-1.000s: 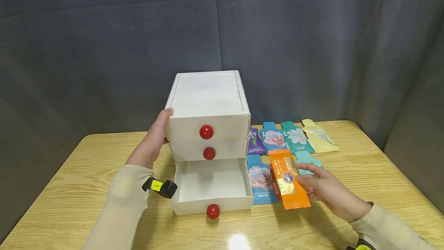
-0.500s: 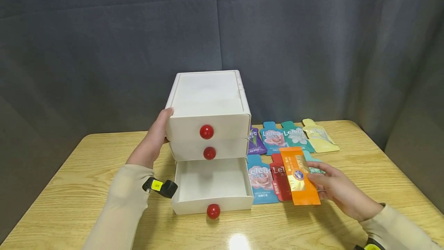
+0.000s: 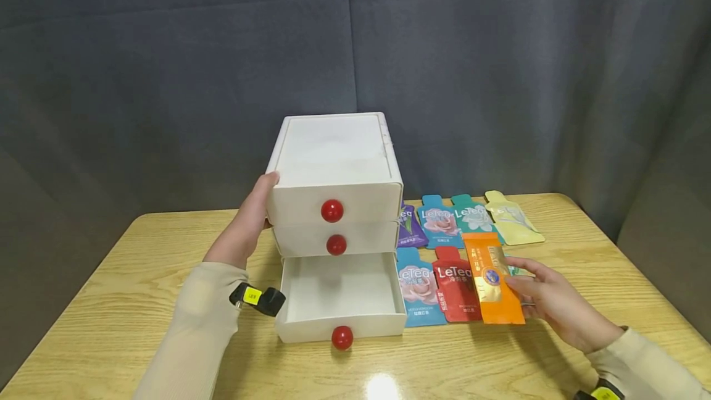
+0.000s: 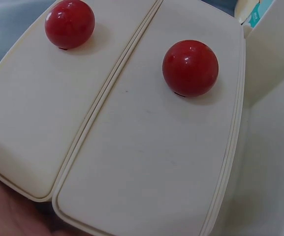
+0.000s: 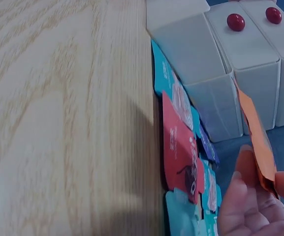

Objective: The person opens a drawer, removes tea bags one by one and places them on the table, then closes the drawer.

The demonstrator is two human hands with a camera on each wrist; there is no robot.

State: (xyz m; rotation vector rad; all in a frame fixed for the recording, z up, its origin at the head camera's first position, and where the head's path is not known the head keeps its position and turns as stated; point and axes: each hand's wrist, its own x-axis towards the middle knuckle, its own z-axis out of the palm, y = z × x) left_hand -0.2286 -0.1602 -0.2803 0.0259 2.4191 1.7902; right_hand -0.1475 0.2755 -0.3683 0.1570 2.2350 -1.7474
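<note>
My left hand (image 3: 245, 224) rests against the left side of a white drawer cabinet (image 3: 339, 147), thumb on the top edge; its other fingers are mostly hidden. The bottom drawer (image 3: 341, 289) is pulled out and bare inside. Between thumb and fingers, my right hand (image 3: 555, 301) pinches an orange and gold sachet (image 3: 491, 279), seen nearly edge-on in the right wrist view. The sachet is held above the table, partly covering a red tea pouch (image 3: 457, 286) and a light teal pouch (image 5: 181, 211).
A blue pouch (image 3: 419, 289) lies right of the open drawer. Behind are purple (image 3: 410, 227), blue (image 3: 440, 221), green (image 3: 474, 218) and yellow (image 3: 513, 221) pouches. Red knobs (image 3: 332, 210) stick out from the drawers. A dark curtain (image 3: 472, 66) hangs behind the wooden table (image 3: 139, 289).
My right hand has moved right with the orange sachet, uncovering the red pouch and covering more of the light teal one. My left hand has stayed on the cabinet.
</note>
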